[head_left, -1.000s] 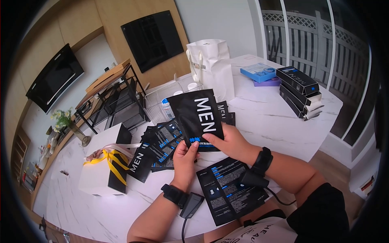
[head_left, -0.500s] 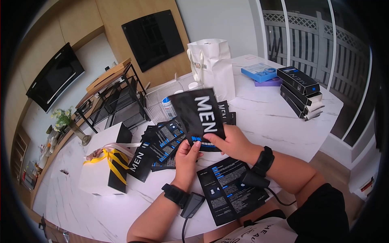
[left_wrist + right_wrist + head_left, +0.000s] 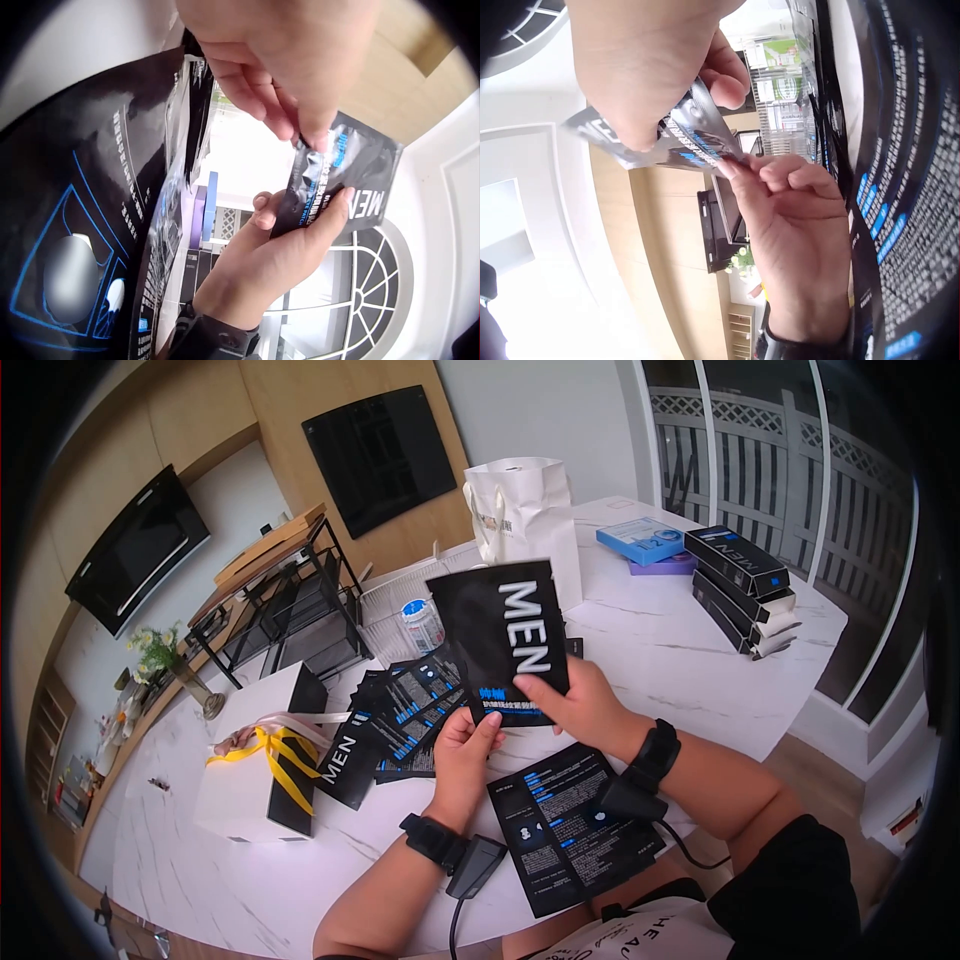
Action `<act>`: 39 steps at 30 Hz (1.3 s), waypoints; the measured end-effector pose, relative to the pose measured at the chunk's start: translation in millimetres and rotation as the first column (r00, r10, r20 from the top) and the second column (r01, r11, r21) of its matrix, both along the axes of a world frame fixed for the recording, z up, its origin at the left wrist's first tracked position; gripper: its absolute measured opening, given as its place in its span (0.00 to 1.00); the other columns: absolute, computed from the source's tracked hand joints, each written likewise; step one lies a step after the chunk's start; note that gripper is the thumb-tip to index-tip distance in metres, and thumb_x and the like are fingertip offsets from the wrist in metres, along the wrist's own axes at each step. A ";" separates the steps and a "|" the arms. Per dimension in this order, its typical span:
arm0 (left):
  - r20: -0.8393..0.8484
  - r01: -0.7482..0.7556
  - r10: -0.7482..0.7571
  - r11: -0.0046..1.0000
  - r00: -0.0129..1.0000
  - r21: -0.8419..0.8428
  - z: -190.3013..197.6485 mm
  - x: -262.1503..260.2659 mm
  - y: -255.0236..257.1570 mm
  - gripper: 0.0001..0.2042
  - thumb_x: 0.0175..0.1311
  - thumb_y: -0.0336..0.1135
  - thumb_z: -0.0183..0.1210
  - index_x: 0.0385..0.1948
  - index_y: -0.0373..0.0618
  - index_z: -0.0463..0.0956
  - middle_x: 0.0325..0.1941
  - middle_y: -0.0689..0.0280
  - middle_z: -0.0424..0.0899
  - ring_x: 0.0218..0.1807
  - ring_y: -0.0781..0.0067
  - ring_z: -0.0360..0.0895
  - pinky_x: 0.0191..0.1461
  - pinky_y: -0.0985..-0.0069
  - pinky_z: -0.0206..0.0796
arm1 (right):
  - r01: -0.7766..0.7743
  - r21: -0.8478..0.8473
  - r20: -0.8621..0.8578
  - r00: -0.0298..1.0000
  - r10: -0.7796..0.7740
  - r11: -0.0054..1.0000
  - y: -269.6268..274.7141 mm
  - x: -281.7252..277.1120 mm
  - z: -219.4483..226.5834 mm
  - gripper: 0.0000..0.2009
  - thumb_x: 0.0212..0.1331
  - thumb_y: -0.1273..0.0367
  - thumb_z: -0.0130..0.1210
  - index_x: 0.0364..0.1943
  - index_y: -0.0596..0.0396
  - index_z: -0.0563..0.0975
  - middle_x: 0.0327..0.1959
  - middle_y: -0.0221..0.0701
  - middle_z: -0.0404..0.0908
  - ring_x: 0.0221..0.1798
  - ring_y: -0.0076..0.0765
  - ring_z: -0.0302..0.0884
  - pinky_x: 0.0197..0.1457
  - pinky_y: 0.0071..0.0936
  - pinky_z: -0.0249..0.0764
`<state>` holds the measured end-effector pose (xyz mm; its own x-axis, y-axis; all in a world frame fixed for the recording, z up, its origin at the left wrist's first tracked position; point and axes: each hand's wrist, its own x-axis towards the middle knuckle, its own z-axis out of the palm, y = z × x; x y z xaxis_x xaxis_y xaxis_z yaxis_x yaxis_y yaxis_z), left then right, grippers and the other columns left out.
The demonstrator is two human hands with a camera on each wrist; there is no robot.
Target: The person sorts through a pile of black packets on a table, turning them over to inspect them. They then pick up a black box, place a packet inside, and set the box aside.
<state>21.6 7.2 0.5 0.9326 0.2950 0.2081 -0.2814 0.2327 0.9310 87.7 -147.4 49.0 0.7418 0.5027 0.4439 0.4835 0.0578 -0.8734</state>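
- 1 ribboned box; the overlapping black packets beside it cannot be counted.
- Left hand pinches the lower edge of 1 MEN packet, raised above the table; it seems light, flexible, slightly slippery, best taken by its edges.
- Right hand pinches its lower right side, thumb in front.
- 1 blue box, 1 purple box; stacked black boxes, count unclear.

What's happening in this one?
A person at a marble-patterned table holds up a black MEN packet with both hands: the left hand pinches its lower edge, the right hand grips its side. More black packets lie fanned beyond the left hand, and others lie nearer the body. Black boxes are stacked at the right.
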 end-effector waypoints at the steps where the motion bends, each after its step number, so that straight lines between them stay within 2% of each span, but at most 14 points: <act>1: 0.000 0.001 -0.001 1.000 1.000 0.001 0.6 -0.8 -0.4 0.04 0.58 0.32 0.57 0.29 0.45 0.73 0.25 0.74 0.76 0.27 0.89 0.70 0.34 0.89 0.62 | 0.035 0.030 -0.049 0.998 -0.034 0.999 -0.1 3.4 0.8 0.15 0.56 0.61 0.54 0.38 0.58 0.72 0.18 0.25 0.73 0.15 0.17 0.68 0.15 0.18 0.64; 4: 0.057 0.069 -0.075 0.994 0.996 0.089 3.3 -4.9 -1.8 0.03 0.58 0.32 0.56 0.29 0.45 0.73 0.24 0.74 0.76 0.26 0.89 0.69 0.34 0.90 0.62 | 0.074 0.108 0.008 0.997 -0.075 0.991 2.4 14.6 -4.6 0.15 0.56 0.61 0.54 0.39 0.58 0.71 0.20 0.26 0.74 0.17 0.16 0.69 0.15 0.17 0.64; 10: -0.014 -0.035 0.035 0.999 0.999 -0.007 4.9 -0.8 -2.7 0.05 0.57 0.31 0.57 0.24 0.46 0.70 0.24 0.73 0.75 0.26 0.87 0.69 0.33 0.89 0.62 | -0.060 0.025 0.008 0.998 0.060 0.998 -0.9 -0.7 0.0 0.14 0.56 0.62 0.53 0.40 0.57 0.71 0.19 0.24 0.73 0.17 0.16 0.68 0.16 0.17 0.65; 16: 0.052 0.029 -0.036 0.991 0.998 0.132 3.2 -3.0 -1.6 0.04 0.58 0.31 0.57 0.27 0.45 0.72 0.24 0.74 0.75 0.27 0.87 0.70 0.34 0.88 0.63 | 0.087 -0.009 0.026 0.996 -0.087 0.996 1.4 16.3 -4.8 0.14 0.57 0.62 0.52 0.39 0.58 0.71 0.15 0.25 0.71 0.10 0.20 0.64 0.14 0.20 0.60; 18: 0.038 0.069 -0.072 0.995 0.997 0.072 4.8 -4.9 -4.1 0.03 0.58 0.31 0.57 0.29 0.45 0.73 0.25 0.74 0.75 0.28 0.87 0.71 0.35 0.88 0.63 | 0.068 -0.056 -0.017 0.997 -0.069 0.996 1.5 16.9 -5.3 0.14 0.57 0.61 0.52 0.40 0.58 0.71 0.19 0.27 0.73 0.17 0.19 0.68 0.20 0.18 0.65; 20: 0.032 0.060 -0.061 0.997 0.998 0.041 3.8 -3.1 -2.6 0.04 0.57 0.31 0.57 0.29 0.45 0.73 0.26 0.74 0.76 0.29 0.87 0.71 0.36 0.88 0.64 | 0.023 0.185 0.178 0.982 -0.057 0.982 6.6 22.1 -12.5 0.15 0.59 0.61 0.50 0.41 0.58 0.71 0.27 0.27 0.75 0.28 0.18 0.71 0.31 0.17 0.68; 24: 0.014 0.132 -0.135 0.980 0.991 0.148 3.6 -3.1 -3.3 0.04 0.58 0.32 0.57 0.29 0.44 0.73 0.27 0.73 0.76 0.30 0.87 0.72 0.37 0.87 0.64 | -0.059 0.447 -0.197 0.967 0.162 0.893 0.0 28.3 -4.0 0.15 0.61 0.64 0.48 0.45 0.59 0.69 0.37 0.26 0.74 0.38 0.16 0.70 0.41 0.16 0.68; 30: -0.060 0.254 -0.247 0.953 0.967 0.168 -1.2 -2.4 -0.6 0.11 0.63 0.39 0.50 0.40 0.42 0.71 0.36 0.69 0.77 0.37 0.83 0.74 0.43 0.83 0.66 | 0.009 0.533 -0.299 0.938 0.178 0.846 -10.2 40.5 6.5 0.24 0.54 0.77 0.49 0.58 0.51 0.60 0.44 0.29 0.71 0.42 0.20 0.71 0.46 0.19 0.70; 31: -0.041 0.260 -0.259 0.965 0.965 0.031 -1.7 -0.9 -0.9 0.16 0.65 0.44 0.44 0.44 0.43 0.68 0.40 0.69 0.76 0.41 0.81 0.73 0.45 0.81 0.66 | 0.009 0.532 -0.299 0.937 0.178 0.846 -10.4 39.2 7.6 0.24 0.54 0.77 0.49 0.58 0.51 0.60 0.44 0.29 0.71 0.42 0.20 0.71 0.46 0.19 0.70; 32: -0.020 0.264 -0.267 0.959 0.963 -0.107 -1.5 0.1 -0.9 0.20 0.67 0.49 0.39 0.49 0.43 0.65 0.44 0.68 0.74 0.44 0.80 0.72 0.46 0.78 0.66 | -0.012 0.493 -0.321 0.927 0.195 0.870 -10.7 38.0 8.7 0.25 0.53 0.78 0.50 0.57 0.51 0.60 0.44 0.30 0.71 0.42 0.22 0.71 0.46 0.19 0.70; 33: -0.013 0.273 -0.275 0.960 0.961 -0.065 1.0 -0.7 -0.7 0.26 0.66 0.56 0.30 0.54 0.44 0.58 0.50 0.66 0.71 0.49 0.75 0.70 0.49 0.75 0.65 | -0.034 0.453 -0.343 0.916 0.209 0.891 -10.4 37.5 9.2 0.26 0.51 0.79 0.51 0.56 0.51 0.59 0.43 0.31 0.71 0.42 0.23 0.71 0.46 0.20 0.70; 34: -0.013 0.272 -0.273 0.960 0.962 -0.066 1.9 0.4 0.7 0.26 0.66 0.56 0.30 0.54 0.44 0.58 0.50 0.66 0.71 0.49 0.75 0.70 0.49 0.75 0.65 | -0.035 0.453 -0.343 0.915 0.211 0.891 -10.5 38.9 8.1 0.26 0.51 0.79 0.51 0.56 0.51 0.59 0.43 0.31 0.71 0.42 0.23 0.71 0.46 0.20 0.70; 37: 0.017 0.249 -0.254 0.927 0.967 -0.282 -0.9 4.1 9.2 0.29 0.64 0.60 0.32 0.57 0.44 0.54 0.54 0.62 0.68 0.50 0.70 0.70 0.52 0.73 0.63 | -0.363 0.135 -0.363 0.848 0.387 0.922 -15.1 48.5 0.6 0.23 0.49 0.79 0.53 0.52 0.51 0.64 0.45 0.30 0.70 0.48 0.23 0.68 0.51 0.21 0.68; 39: -0.028 0.203 -0.215 0.950 0.976 -0.238 5.5 1.9 4.6 0.29 0.64 0.59 0.32 0.56 0.44 0.56 0.54 0.61 0.68 0.52 0.69 0.69 0.53 0.71 0.62 | -0.462 -0.055 -0.334 0.844 0.420 0.885 -14.4 48.8 -7.1 0.15 0.50 0.76 0.54 0.45 0.55 0.71 0.43 0.28 0.70 0.47 0.22 0.68 0.48 0.19 0.66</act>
